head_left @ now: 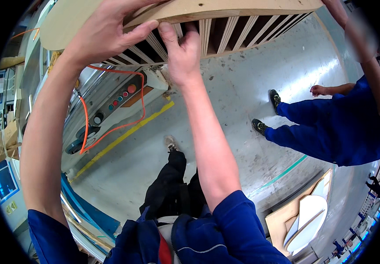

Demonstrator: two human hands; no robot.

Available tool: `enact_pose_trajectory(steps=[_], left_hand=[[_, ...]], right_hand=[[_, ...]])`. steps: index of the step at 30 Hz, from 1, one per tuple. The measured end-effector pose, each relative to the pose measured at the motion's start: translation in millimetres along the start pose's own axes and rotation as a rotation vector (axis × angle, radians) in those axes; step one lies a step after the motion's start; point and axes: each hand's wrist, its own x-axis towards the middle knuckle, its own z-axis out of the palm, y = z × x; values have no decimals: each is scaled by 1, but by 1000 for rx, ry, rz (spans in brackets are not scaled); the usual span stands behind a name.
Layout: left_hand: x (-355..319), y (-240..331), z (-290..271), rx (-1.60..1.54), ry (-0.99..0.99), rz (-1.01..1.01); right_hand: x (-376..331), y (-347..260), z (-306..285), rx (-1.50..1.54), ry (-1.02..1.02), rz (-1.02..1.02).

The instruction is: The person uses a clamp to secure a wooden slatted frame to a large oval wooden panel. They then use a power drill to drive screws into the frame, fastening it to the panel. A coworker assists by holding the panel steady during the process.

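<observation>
A large slatted wooden frame [243, 9], with a curved plywood edge and pale slats over dark gaps, spans the top of the view. My left hand [110, 33] grips its left part, thumb along the edge, other fingers partly cut off by the picture's top. Beside it, my right hand [184, 50] is closed on the lower side of that edge, thumb up and fingers reaching in among the slats. A co-worker's raised hand [334, 11] is at the frame's far right end; that hand's fingers are mostly out of sight.
To the left stands a machine with a button panel [117, 100] and a looped orange hose [142, 110]. Yellow tape [124, 140] marks the grey floor. A co-worker in blue [331, 119] stands at right. Cut boards [306, 220] lie stacked at lower right.
</observation>
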Motion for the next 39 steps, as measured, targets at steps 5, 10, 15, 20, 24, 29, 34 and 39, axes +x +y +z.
enact_pose_trajectory(steps=[5, 10, 15, 20, 24, 29, 34, 39], left_hand=[[33, 6, 1, 186, 19, -33], [44, -32, 12, 279, 77, 49], [40, -36, 14, 213, 111, 75], [54, -16, 11, 170, 123, 36], [57, -8, 11, 142, 149, 19], [53, -7, 11, 140, 164, 6], [53, -4, 11, 132, 170, -35], [54, -2, 9, 130, 153, -26]], right_hand=[[-1, -2, -2, 89, 8, -23], [-2, 2, -4, -107, 62, 51], [-1, 2, -14, -123, 17, 127], [2, 6, -18, -147, -39, 204], [1, 11, -19, -142, -68, 258], [-1, 19, -21, -128, -84, 228], [-1, 23, -20, -95, -49, 151], [0, 14, -23, -91, -106, 218]])
